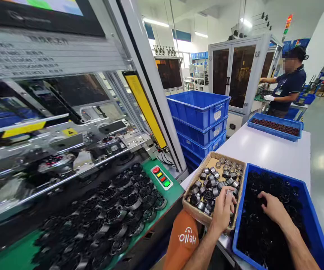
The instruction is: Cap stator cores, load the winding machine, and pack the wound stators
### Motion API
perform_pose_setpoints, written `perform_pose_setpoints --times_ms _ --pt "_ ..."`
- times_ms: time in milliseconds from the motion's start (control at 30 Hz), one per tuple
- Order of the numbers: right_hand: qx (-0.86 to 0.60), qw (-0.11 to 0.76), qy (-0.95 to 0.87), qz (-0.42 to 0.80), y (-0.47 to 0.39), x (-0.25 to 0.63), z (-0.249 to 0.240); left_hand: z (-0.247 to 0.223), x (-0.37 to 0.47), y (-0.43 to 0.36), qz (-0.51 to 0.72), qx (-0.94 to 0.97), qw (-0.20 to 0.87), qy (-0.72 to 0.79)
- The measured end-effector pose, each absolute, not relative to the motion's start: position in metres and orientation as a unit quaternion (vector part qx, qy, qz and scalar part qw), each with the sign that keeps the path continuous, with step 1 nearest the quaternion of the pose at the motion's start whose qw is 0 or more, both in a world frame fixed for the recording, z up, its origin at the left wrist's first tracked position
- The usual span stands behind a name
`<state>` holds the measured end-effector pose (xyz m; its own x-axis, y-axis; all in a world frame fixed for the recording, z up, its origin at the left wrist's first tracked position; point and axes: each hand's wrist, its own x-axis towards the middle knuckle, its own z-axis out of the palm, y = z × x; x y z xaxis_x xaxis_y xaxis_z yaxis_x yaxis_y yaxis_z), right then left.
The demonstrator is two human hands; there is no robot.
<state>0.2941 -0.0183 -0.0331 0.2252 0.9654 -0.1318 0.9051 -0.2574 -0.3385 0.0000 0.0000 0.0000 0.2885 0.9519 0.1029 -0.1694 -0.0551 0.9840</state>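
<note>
My left hand [223,210] is over the near right part of a cardboard box [188,212] of metal rings [211,183]. Its fingers are closed on a silvery metal piece [229,193]. Black parts [259,228] fill the blue bin [316,217] to the right of the box. Above them, my right hand [272,206] is lowered with its fingers bent; whether its fingertips hold a part cannot be made out against the black.
A machine with a button panel [162,177] stands at the left, with many ring parts [117,213] on its green surface [175,191]. Stacked blue crates [198,108] stand behind the white table [274,150]. A blue tray [299,133] holds reddish parts. Farther back, a person [289,84] works at another machine.
</note>
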Motion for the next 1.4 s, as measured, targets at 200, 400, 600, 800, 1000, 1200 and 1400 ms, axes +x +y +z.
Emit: perform_pose_setpoints --times_ms 200,400,600,800,1000,1200,1400 --pt "-0.781 0.133 -0.590 0.156 -0.015 0.293 -0.031 0.000 -0.003 0.000 0.468 0.549 0.590 0.362" --pt "-0.766 0.179 -0.596 0.162 -0.014 0.290 -0.028 -0.005 -0.003 0.001 0.468 0.549 0.590 0.364" --pt "-0.765 0.203 -0.592 0.154 -0.017 0.286 -0.028 -0.007 -0.004 0.001 0.466 0.546 0.595 0.362" --pt "-0.764 0.225 -0.586 0.146 -0.017 0.285 -0.028 -0.007 -0.004 0.000 0.464 0.542 0.598 0.364" --pt "-0.756 0.251 -0.585 0.154 -0.017 0.285 -0.023 -0.006 -0.004 0.001 0.465 0.542 0.596 0.368" --pt "-0.754 0.290 -0.569 0.151 -0.021 0.281 -0.016 -0.005 -0.004 0.001 0.463 0.538 0.598 0.371" --pt "-0.752 0.340 -0.529 0.199 -0.020 0.276 -0.008 -0.001 -0.006 0.000 0.451 0.543 0.600 0.376"
